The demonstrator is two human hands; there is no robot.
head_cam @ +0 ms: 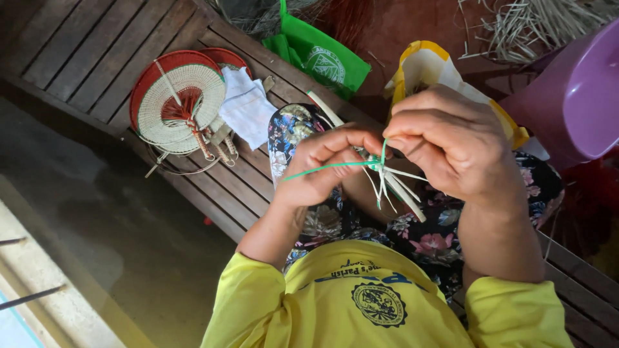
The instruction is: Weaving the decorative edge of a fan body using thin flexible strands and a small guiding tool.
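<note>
My left hand (322, 166) and my right hand (451, 138) meet above my lap, both pinching a small bundle of pale straw strips (390, 182). A thin green strand (322, 169) runs from the bundle leftward across my left hand's fingers and up into my right fingertips. The loose ends of the strips fan out downward over my floral skirt (425, 238). A long pale strip (325, 108) sticks out behind my left hand.
Woven round fans (177, 103) with red rims lie on the wooden bench (97, 58) at left, beside a white cloth (248, 106). A green bag (322, 55), a yellow-and-white bag (422, 64), a purple plastic tub (580, 96) and loose straw (541, 22) sit beyond.
</note>
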